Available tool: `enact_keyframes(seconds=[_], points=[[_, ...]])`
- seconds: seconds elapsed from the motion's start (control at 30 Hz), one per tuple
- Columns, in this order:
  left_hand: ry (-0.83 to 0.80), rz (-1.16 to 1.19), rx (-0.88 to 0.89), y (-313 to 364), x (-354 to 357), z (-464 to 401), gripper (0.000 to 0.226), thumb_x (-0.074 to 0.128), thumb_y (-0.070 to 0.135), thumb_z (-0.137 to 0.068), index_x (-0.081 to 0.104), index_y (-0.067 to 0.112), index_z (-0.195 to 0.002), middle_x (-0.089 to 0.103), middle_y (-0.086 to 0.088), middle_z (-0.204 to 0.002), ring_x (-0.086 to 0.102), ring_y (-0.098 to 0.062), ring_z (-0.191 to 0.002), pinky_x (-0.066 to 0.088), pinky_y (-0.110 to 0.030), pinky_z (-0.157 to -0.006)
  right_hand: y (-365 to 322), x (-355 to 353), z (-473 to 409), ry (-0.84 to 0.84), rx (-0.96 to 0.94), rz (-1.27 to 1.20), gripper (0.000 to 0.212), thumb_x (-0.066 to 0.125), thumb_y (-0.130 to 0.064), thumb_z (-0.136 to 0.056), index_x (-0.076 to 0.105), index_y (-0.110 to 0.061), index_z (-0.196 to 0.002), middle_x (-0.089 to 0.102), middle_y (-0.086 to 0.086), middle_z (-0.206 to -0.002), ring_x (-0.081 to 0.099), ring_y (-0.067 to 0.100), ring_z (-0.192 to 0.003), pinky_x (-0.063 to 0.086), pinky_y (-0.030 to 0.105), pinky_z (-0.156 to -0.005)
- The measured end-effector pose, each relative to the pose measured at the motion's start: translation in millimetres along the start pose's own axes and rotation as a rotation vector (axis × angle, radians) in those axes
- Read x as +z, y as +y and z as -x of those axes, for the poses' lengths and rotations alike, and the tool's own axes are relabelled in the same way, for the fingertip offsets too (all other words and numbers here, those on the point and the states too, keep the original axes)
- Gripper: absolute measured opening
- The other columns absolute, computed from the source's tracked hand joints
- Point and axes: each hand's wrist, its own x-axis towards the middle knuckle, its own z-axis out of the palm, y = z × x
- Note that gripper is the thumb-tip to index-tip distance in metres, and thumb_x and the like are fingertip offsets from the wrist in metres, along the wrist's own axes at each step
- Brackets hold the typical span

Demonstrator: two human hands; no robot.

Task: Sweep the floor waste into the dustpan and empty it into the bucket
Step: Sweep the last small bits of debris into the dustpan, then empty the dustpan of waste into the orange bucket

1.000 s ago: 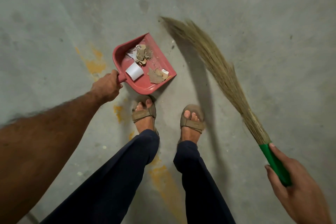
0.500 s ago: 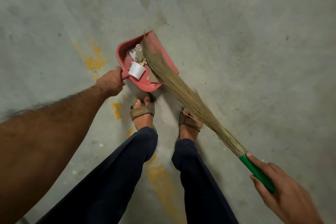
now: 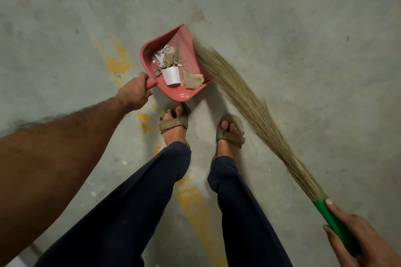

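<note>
A red dustpan [image 3: 186,41] rests on the grey concrete floor just ahead of my feet. Inside it lie a small white paper cup [image 3: 171,76], torn paper and several brown scraps [image 3: 171,59]. My left hand [image 3: 135,91] is closed around the dustpan's short handle. My right hand [image 3: 360,243], at the lower right corner, grips the green handle of a grass broom [image 3: 249,104]. The broom's bristles run up and left, and their tips lie against the dustpan's open right edge. No bucket is in view.
My two sandalled feet [image 3: 173,125] stand directly behind the dustpan, dark trousers below them. Yellow paint stains [image 3: 118,63] mark the floor to the left and between my legs. A few pale specks [image 3: 124,162] lie near my left leg.
The broom swept from the right across the dustpan half a second ago and has now drawn back to its right edge. The brown scraps sit deeper inside the pan.
</note>
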Motion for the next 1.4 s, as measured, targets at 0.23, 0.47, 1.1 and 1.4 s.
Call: enact_keyframes(seconds=[0.23,0.47,1.1,1.4], points=[[0.032,-0.073,0.118,44.7,-45.2,61.1,0.036,0.06,0.022,-0.099,0.045,0.005,-0.127,0.062,-0.023,-0.115,0.056,-0.033,-0.09,0.041,-0.042,-0.073,-16.5,-17.5,62.0,0.02,0.042,-0.133,0.073,0.078,-0.011,-0.074,0.055,-0.026,-0.142,0.059,-0.008,-0.094,0.056,0.008,-0.073,0.043,0.015,-0.066],[0.066,-0.173,0.217,124.8,-104.6,160.4,0.031,0.056,0.027,-0.1,0.045,0.012,-0.125,0.062,-0.016,-0.113,0.056,-0.03,-0.086,0.042,-0.041,-0.069,-72.7,-66.6,158.6,0.062,0.278,-0.311,0.069,0.069,-0.027,-0.089,0.034,-0.051,-0.143,0.059,-0.018,-0.096,0.059,0.004,-0.066,0.043,0.02,-0.058],[0.005,-0.46,0.76,305.5,-199.2,399.6,0.023,0.054,0.027,-0.099,0.045,0.012,-0.115,0.062,-0.015,-0.112,0.061,-0.039,-0.096,0.048,-0.047,-0.073,-221.8,-77.7,404.3,0.48,0.948,-0.601,0.035,0.052,-0.044,-0.098,0.043,-0.018,-0.12,0.062,0.0,-0.085,0.058,0.019,-0.068,0.041,0.032,-0.059],[-0.098,-0.666,1.076,415.5,-132.2,499.5,0.028,0.053,0.028,-0.1,0.045,0.011,-0.121,0.062,-0.015,-0.119,0.062,-0.04,-0.104,0.049,-0.047,-0.077,-197.7,-63.3,439.4,0.714,1.134,-0.812,0.032,0.052,-0.048,-0.095,0.042,-0.027,-0.117,0.061,-0.003,-0.079,0.056,0.017,-0.062,0.041,0.032,-0.055]])
